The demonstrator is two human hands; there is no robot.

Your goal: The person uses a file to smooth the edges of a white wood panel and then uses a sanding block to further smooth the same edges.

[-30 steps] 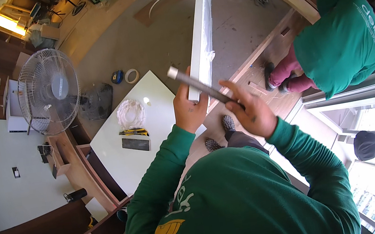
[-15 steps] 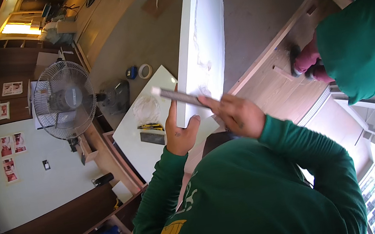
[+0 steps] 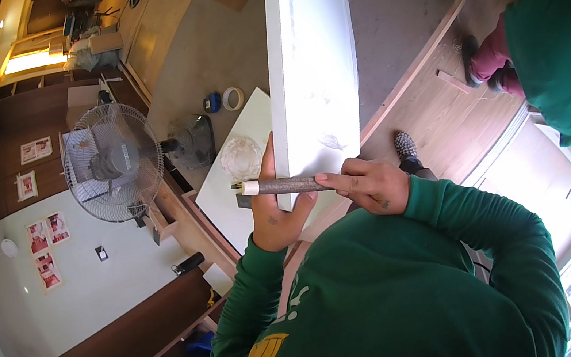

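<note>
- My right hand (image 3: 374, 187) has its grip closed round the near end of a grey, rough-surfaced cylindrical rod with a white cap (image 3: 279, 186); the rod lies level across the lower edge of the tall white flat panel (image 3: 310, 71).
- My left hand (image 3: 274, 213) is open, palm cupped under the rod's capped end, fingers laid against the panel's left edge; it steadies, grasping nothing.
- To do this well, I judge: keep the rod flat on the panel, press evenly from both ends, and let the left palm guide without lifting.
- Just beyond, a white table (image 3: 229, 194) carries a crumpled clear plastic bag (image 3: 241, 157).
- Farther left, a grey pedestal fan (image 3: 110, 162); near it on the floor, a roll of tape (image 3: 233, 98).
- At far right, another person in a green top (image 3: 555, 57) crouches over wooden boards.
</note>
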